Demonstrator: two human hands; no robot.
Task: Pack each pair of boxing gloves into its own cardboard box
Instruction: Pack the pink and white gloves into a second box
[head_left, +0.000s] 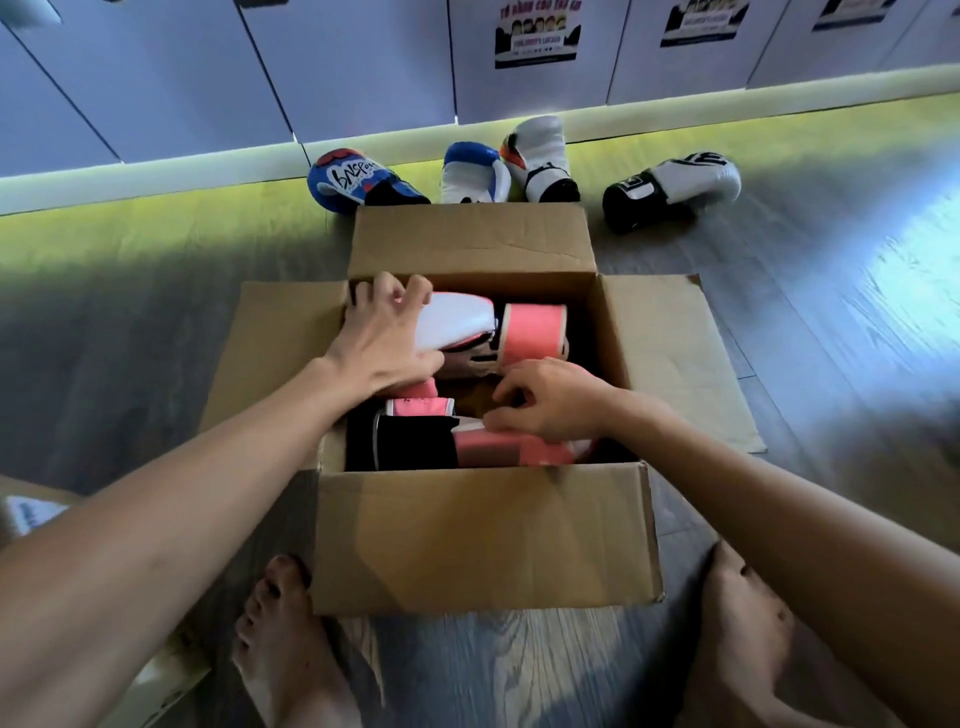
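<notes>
An open cardboard box (483, 540) stands on the floor between my bare feet, its flaps spread out. Inside lie two pink, white and black boxing gloves. The far glove (457, 319) lies along the back of the box, and my left hand (384, 338) holds its white padded end with curled fingers. The near glove (498, 444) lies along the front wall. My right hand (550, 400) grips its pink part with bent fingers. Behind the box, by the wall, lie a blue glove (353, 182), a blue-white glove (475, 174), a white glove with orange (540, 156) and a black-white glove (670, 189).
Grey lockers with posters line the back wall above a lit baseboard. The corner of another cardboard box (31, 512) with a white label shows at the left edge under my forearm. Wood-look floor surrounds the box on both sides.
</notes>
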